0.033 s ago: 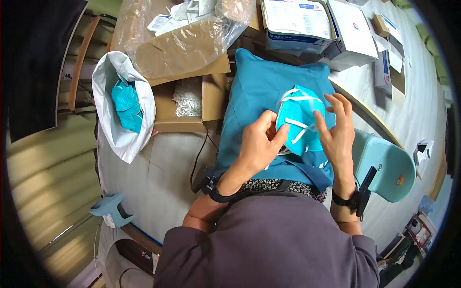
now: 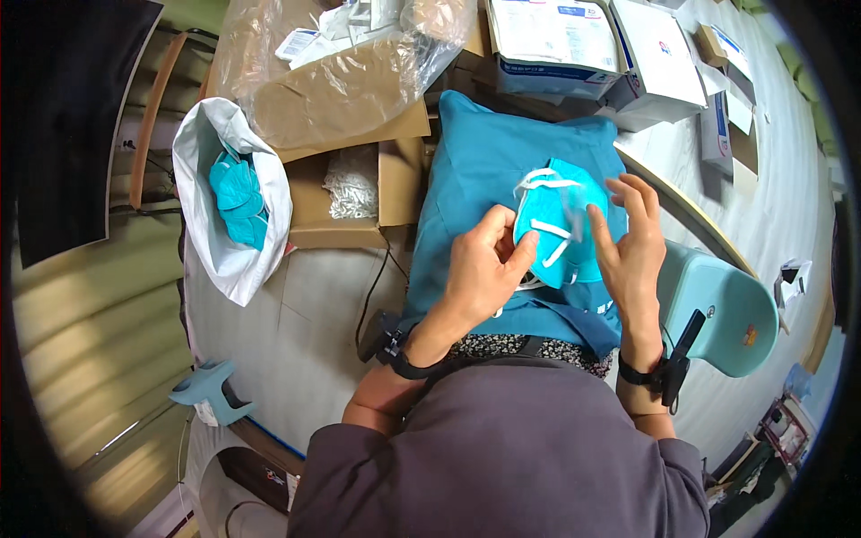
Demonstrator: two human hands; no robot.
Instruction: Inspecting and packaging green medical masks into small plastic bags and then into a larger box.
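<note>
A turquoise face mask [image 2: 549, 235] with white straps [image 2: 549, 231] is held up over the blue cloth [image 2: 480, 148] on my lap. My left hand [image 2: 484, 260] pinches the mask's left edge between thumb and fingers. On the other side my right hand [image 2: 632, 238] has its fingers spread, with the thumb close to the mask's right edge. I cannot tell whether they touch. A pale, see-through smear lies across the mask beside that hand. Below, more white strap shows partly hidden under the mask.
At the left stands a white bag [image 2: 193, 193] holding turquoise masks [image 2: 239, 202]. Next to it, a cardboard box [image 2: 336, 236] contains many small white pieces [image 2: 352, 190]. A plastic-lined carton [image 2: 336, 94] and white boxes [image 2: 659, 63] are farther back. A light-blue stool [image 2: 722, 309] is at right.
The straps across the mask have shifted slightly, and the pale smear beside my right hand looks longer. Both hands stay almost in place.
</note>
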